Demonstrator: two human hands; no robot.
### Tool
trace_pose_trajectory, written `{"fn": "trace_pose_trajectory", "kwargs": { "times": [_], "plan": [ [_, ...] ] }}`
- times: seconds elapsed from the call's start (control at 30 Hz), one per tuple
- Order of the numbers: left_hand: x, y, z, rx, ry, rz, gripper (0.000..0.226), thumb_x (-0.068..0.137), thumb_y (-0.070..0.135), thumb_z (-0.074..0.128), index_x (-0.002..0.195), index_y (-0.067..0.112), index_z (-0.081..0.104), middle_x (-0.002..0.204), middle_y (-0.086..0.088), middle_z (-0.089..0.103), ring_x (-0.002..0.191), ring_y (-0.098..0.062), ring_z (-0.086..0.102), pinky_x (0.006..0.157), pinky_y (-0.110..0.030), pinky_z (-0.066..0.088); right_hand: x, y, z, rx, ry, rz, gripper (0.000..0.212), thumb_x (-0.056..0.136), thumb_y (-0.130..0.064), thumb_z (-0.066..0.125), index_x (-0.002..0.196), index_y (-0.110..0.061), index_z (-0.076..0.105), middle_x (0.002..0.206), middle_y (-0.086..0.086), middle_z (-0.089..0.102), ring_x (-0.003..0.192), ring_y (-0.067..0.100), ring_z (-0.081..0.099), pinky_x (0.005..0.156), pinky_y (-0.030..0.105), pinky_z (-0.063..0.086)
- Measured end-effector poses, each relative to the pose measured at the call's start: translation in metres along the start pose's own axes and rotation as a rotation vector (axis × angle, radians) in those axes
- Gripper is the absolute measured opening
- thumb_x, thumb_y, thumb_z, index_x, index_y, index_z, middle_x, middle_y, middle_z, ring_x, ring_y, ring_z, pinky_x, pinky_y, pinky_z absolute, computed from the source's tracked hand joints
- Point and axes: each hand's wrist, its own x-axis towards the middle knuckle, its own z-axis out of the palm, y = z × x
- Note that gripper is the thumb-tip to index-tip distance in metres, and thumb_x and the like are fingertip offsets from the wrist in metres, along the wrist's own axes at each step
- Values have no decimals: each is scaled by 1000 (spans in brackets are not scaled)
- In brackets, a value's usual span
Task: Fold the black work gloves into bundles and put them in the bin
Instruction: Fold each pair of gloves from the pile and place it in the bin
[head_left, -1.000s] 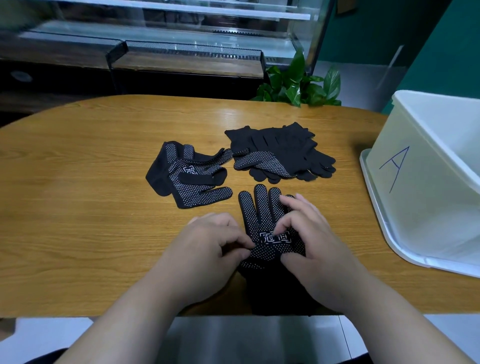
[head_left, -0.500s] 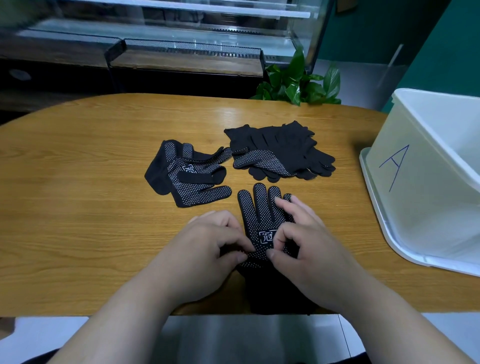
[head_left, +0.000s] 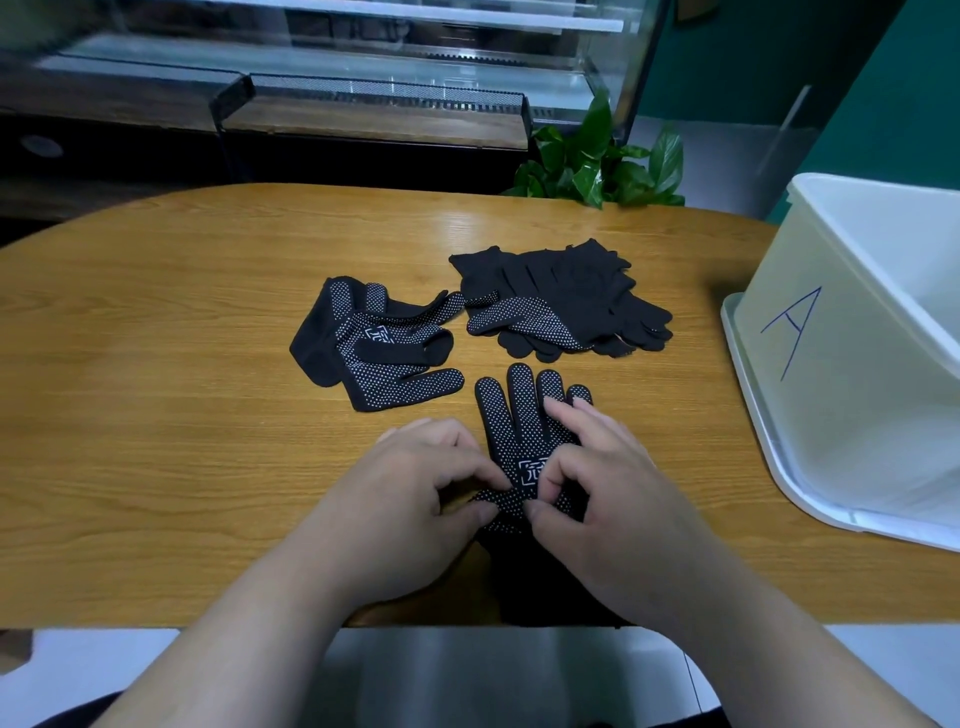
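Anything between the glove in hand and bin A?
Nothing visible. The left hand and right hand pinch the glove; only bare table lies between it and the bin. The glove stack and loose gloves sit farther back, off that path.

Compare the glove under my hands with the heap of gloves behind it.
The near glove lies flat, dotted side up; the heap is several gloves stacked, mostly plain side up. The left hand and right hand pinch the near glove; nothing touches the heap. Both are black with white dots.
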Motion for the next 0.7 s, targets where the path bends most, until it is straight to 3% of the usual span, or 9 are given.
{"fn": "trace_pose_trajectory", "kwargs": {
  "times": [0.13, 0.23, 0.33, 0.47, 0.6, 0.7],
  "plan": [
    [2, 0, 1, 17, 2, -19, 21, 88, 48, 52, 94, 37, 69, 91, 21, 58, 94, -3, 55, 86, -42, 47, 0, 1, 3, -45, 16, -13, 19, 83, -29, 66, 73, -25, 51, 161, -21, 22, 149, -4, 0, 125, 38, 2],
    [3, 1, 2, 16, 29, -50, 15, 82, 47, 61, 94, 39, 66, 91, 21, 60, 92, -1, 56, 86, -42, 48, -2, 2, 3, -29, 53, -17, 22, 84, -29, 68, 84, -32, 47, 159, -22, 20, 148, -5, -3, 125, 39, 4],
    [3, 3, 2, 10, 47, -74, 10, 78, 40, 67, 88, 38, 67, 89, 22, 61, 91, 1, 56, 86, -41, 48, -2, 4, 2, -47, 38, 1, 33, 86, -35, 68, 105, -38, 42, 160, -20, 14, 149, -1, -9, 125, 39, -4],
    [3, 6, -1, 24, 55, -94, 7, 81, 42, 67, 84, 36, 67, 87, 22, 61, 92, 0, 56, 85, -32, 47, 1, 7, -3, -114, -19, 20, 64, 91, -49, 60, 145, -40, 26, 163, -19, 4, 150, 2, -16, 124, 41, -10],
    [9, 12, -13, -57, 88, -209, 10, 89, 31, 67, 80, 30, 70, 86, 16, 64, 89, 0, 59, 75, -12, 40, 8, 9, -23, -21, 49, 116, 52, 97, -50, 48, 146, -38, 38, 159, -19, 21, 148, -1, 5, 124, 38, 9],
    [29, 12, -27, -26, 118, -326, 10, 90, 30, 65, 81, 29, 69, 82, 15, 64, 79, 4, 56, 64, -6, 35, 28, 16, -37, -70, 62, 202, 43, 98, -41, 55, 140, -33, 50, 148, -13, 42, 138, 10, 32, 113, 32, 27]
  ]
}}
